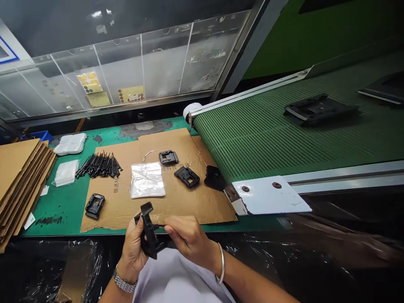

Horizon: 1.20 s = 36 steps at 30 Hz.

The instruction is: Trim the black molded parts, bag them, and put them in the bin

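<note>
Far left of the brown cardboard sheet (202, 206), which lay on a green-topped bench (59, 210), stood a stack of flattened cardboard (22, 185). Two packets of white plastic bags (70, 144) sat between that stack and the sheet. A loose pile of black cable ties (99, 165) lay on the sheet's left part, above a black bracket (94, 206) on its near left corner.

The left hand (132, 248), with a metal wristwatch (125, 280) on its wrist, was curled around a black plastic bracket (148, 231), which stood tilted just beyond the sheet's near edge. The right hand (189, 237), a slim silver bangle (221, 263) at its wrist, was nearly closed, its thumb and fingers pinching a thin black cable tie (159, 226) that ran into the bracket.

A clear plastic bag (147, 180) lay mid-sheet, with two more black brackets (168, 157) (187, 176) to its right. A dark bracket (214, 177) sat at the sheet's far right edge, beside a green conveyor belt (268, 134) carrying another black bracket (320, 109) to the right of the sheet.
</note>
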### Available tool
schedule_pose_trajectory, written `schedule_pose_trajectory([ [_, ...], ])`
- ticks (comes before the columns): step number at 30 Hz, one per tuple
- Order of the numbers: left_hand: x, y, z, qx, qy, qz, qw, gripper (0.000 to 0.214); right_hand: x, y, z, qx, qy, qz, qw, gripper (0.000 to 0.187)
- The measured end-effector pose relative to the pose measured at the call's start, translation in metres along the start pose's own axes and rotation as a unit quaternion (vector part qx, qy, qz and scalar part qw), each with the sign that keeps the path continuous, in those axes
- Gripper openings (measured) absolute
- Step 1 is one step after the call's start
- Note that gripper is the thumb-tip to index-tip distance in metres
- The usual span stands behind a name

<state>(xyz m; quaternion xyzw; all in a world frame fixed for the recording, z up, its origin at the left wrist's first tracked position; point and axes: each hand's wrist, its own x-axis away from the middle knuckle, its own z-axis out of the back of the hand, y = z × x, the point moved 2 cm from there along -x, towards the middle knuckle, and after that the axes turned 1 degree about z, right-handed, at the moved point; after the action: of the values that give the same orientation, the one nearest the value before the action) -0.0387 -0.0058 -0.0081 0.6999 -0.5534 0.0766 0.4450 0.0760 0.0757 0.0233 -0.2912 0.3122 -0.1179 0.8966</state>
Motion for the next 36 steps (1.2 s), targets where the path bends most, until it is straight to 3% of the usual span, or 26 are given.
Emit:
schedule_pose_trajectory([
  [4, 0.005, -0.004, 0.003, -0.042, -0.033, 0.032, 0.998, 0.038, -0.012, 0.008, 0.005, 0.052, -0.042, 0.023, 0.998, 0.037],
  [12, 0.002, -0.002, 0.008, -0.036, 0.013, 0.053, 0.998, 0.038, 0.002, -0.002, 0.002, 0.076, -0.105, 0.095, 0.987, 0.038],
  [16, 0.001, -0.001, 0.010, -0.031, 0.011, 0.053, 0.998, 0.040, 0.012, -0.009, 0.001, 0.037, -0.148, 0.122, 0.981, 0.039],
  [18, 0.000, 0.000, 0.011, -0.037, 0.017, 0.022, 0.999, 0.042, 0.012, -0.008, 0.002, -0.002, -0.134, 0.100, 0.986, 0.040],
  [22, -0.001, 0.002, 0.009, -0.065, 0.019, -0.040, 0.997, 0.046, 0.004, -0.001, 0.005, -0.023, -0.045, -0.024, 0.998, 0.037],
  [27, 0.001, 0.001, 0.006, -0.081, 0.025, -0.072, 0.994, 0.052, -0.002, 0.001, -0.002, -0.028, -0.065, -0.066, 0.995, 0.036],
  [32, 0.005, 0.000, 0.009, -0.076, 0.022, -0.036, 0.996, 0.056, -0.002, 0.012, -0.006, 0.001, -0.060, -0.110, 0.992, 0.036],
  [36, 0.008, -0.001, 0.008, -0.036, -0.049, 0.045, 0.997, 0.054, -0.004, 0.024, -0.008, 0.002, -0.047, -0.129, 0.990, 0.038],
])
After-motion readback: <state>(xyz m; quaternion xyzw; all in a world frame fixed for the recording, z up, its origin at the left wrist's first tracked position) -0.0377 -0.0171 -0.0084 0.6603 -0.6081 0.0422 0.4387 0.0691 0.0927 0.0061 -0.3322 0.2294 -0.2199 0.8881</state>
